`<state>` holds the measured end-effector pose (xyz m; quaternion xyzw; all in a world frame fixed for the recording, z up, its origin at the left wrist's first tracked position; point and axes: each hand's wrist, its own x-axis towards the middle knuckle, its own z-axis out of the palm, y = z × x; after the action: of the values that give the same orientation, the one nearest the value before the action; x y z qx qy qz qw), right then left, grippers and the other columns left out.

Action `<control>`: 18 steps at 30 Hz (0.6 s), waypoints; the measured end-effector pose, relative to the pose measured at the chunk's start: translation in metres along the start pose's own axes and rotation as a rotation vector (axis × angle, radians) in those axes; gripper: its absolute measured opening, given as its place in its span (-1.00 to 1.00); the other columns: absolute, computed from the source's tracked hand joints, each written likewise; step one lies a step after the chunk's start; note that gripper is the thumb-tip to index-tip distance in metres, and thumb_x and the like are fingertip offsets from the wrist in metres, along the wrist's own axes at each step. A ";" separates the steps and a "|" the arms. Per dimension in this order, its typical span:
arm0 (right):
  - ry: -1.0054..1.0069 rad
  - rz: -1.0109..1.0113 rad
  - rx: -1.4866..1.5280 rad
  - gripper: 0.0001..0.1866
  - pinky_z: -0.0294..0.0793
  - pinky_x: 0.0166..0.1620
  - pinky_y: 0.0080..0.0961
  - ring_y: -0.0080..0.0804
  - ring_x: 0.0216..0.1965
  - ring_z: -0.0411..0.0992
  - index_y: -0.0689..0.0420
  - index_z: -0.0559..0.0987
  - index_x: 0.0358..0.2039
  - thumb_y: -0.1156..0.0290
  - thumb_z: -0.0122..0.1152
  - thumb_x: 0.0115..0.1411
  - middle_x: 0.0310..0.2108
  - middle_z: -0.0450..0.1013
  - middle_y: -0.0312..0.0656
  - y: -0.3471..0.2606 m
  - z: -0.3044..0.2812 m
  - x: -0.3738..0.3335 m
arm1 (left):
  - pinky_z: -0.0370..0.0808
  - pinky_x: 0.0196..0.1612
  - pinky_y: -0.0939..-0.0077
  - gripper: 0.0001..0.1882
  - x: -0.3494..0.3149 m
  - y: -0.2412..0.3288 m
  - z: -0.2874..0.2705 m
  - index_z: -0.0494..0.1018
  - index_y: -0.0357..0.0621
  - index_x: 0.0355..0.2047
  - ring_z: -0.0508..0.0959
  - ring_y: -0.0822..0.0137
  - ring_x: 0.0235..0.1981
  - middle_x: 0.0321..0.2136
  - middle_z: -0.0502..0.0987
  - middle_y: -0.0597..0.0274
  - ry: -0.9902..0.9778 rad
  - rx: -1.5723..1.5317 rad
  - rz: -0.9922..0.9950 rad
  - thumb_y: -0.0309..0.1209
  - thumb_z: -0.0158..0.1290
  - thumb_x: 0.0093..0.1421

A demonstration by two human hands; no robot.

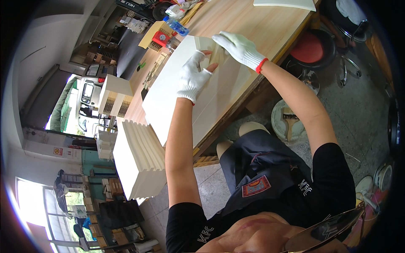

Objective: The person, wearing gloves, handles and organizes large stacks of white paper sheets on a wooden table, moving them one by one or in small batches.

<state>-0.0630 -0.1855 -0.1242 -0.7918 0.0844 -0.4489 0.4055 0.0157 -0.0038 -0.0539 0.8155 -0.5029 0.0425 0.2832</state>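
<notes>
A large white sheet [168, 88] lies on the wood-topped table, and its far end near my hands shows a folded-looking, cream-coloured edge. My left hand [194, 76], in a white knit glove with some fingertips bare, is over the sheet; its thumb and fingers are apart with nothing visible between them. Farther right, my right hand [238, 48] wears a white glove with a red cuff. Its fingers stretch out flat over the far right end of the sheet, partly hiding what lies beneath. I cannot tell how firmly either hand touches it.
A tall stack of white folded sheets [139, 156] stands at the table's near left. Beyond the sheet are a blue bottle [176, 26] and a red box [161, 39]. A red-seated stool [308, 48] and a round tub with a brush [289, 122] stand at right.
</notes>
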 end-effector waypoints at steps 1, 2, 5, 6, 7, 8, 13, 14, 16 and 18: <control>0.027 -0.038 -0.011 -0.47 0.46 -0.05 -0.15 0.01 -0.07 0.48 -0.10 0.59 0.00 -0.19 -0.16 0.38 -0.13 0.56 -0.10 0.004 0.002 -0.001 | 0.49 -0.16 0.37 -0.56 0.000 0.001 0.000 0.52 0.00 0.02 0.55 0.30 -0.38 -0.19 0.64 0.11 -0.005 0.031 -0.008 -0.30 0.29 0.12; 0.055 -0.075 -0.023 -0.47 0.46 -0.05 -0.15 0.02 -0.07 0.48 -0.10 0.58 0.00 -0.19 -0.16 0.38 -0.13 0.56 -0.09 0.008 0.003 -0.001 | 0.49 -0.15 0.37 -0.56 0.001 0.002 0.000 0.52 -0.01 0.02 0.55 0.30 -0.38 -0.19 0.64 0.11 -0.006 0.021 -0.021 -0.30 0.30 0.12; -0.037 0.049 0.042 -0.45 0.46 -0.04 -0.15 0.02 -0.07 0.48 -0.10 0.58 0.01 -0.22 -0.15 0.37 -0.13 0.56 -0.09 -0.002 0.000 0.000 | 0.50 -0.15 0.38 -0.56 -0.002 0.003 -0.003 0.52 -0.01 0.03 0.55 0.30 -0.38 -0.18 0.63 0.10 -0.007 -0.002 -0.051 -0.31 0.29 0.13; -0.012 0.066 0.054 -0.45 0.46 -0.06 -0.15 0.03 -0.09 0.48 -0.09 0.59 -0.02 -0.23 -0.14 0.36 -0.15 0.56 -0.08 -0.001 0.001 -0.001 | 0.50 -0.15 0.38 -0.57 -0.002 0.004 -0.003 0.52 -0.01 0.03 0.54 0.30 -0.38 -0.18 0.63 0.09 -0.009 -0.010 -0.045 -0.32 0.28 0.14; 0.013 0.083 0.065 -0.44 0.46 -0.08 -0.14 0.03 -0.11 0.48 -0.08 0.59 -0.04 -0.24 -0.14 0.36 -0.17 0.56 -0.08 0.000 0.003 -0.001 | 0.50 -0.15 0.38 -0.58 -0.002 0.005 -0.002 0.52 0.00 0.03 0.54 0.31 -0.39 -0.18 0.63 0.09 -0.011 -0.018 -0.038 -0.33 0.27 0.15; 0.038 0.100 0.076 -0.44 0.46 -0.09 -0.14 0.03 -0.13 0.49 -0.06 0.59 -0.07 -0.25 -0.13 0.35 -0.19 0.56 -0.07 0.000 0.003 -0.001 | 0.50 -0.14 0.37 -0.60 -0.001 0.005 -0.002 0.52 0.01 0.03 0.56 0.28 -0.36 -0.18 0.62 0.07 -0.014 -0.021 -0.031 -0.33 0.24 0.17; -0.014 0.073 -0.031 -0.42 0.44 -0.18 -0.12 0.04 -0.22 0.49 -0.01 0.57 -0.19 -0.28 -0.12 0.34 -0.31 0.54 -0.04 -0.003 0.000 0.002 | 0.50 -0.06 0.28 -0.68 -0.003 0.003 0.000 0.52 0.04 0.02 0.61 0.12 -0.21 -0.16 0.62 0.01 0.106 0.000 0.057 -0.30 0.11 0.26; -0.004 0.067 -0.013 -0.42 0.44 -0.19 -0.11 0.04 -0.23 0.49 0.00 0.57 -0.21 -0.28 -0.12 0.34 -0.33 0.53 -0.04 -0.004 0.000 0.002 | 0.50 -0.05 0.27 -0.69 -0.003 0.003 -0.001 0.52 0.03 0.01 0.61 0.10 -0.18 -0.15 0.62 0.00 0.076 0.011 0.057 -0.29 0.11 0.26; 0.026 0.072 -0.005 -0.42 0.44 -0.18 -0.11 0.05 -0.22 0.49 0.00 0.57 -0.19 -0.27 -0.12 0.34 -0.31 0.54 -0.03 -0.006 0.000 0.001 | 0.49 -0.03 0.24 -0.69 -0.001 0.003 -0.003 0.52 0.01 -0.01 0.60 0.04 -0.13 -0.13 0.62 -0.01 0.016 0.030 0.058 -0.25 0.11 0.26; 0.054 0.072 -0.008 -0.42 0.45 -0.16 -0.11 0.05 -0.20 0.49 0.00 0.57 -0.17 -0.27 -0.13 0.34 -0.29 0.55 -0.03 -0.008 0.001 -0.001 | 0.50 -0.04 0.25 -0.69 -0.001 0.006 -0.004 0.52 0.00 -0.02 0.61 0.07 -0.15 -0.12 0.62 0.01 -0.040 0.024 -0.012 -0.25 0.14 0.24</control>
<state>-0.0642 -0.1796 -0.1194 -0.7774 0.1254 -0.4549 0.4158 0.0115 -0.0029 -0.0481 0.8226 -0.5030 0.0303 0.2635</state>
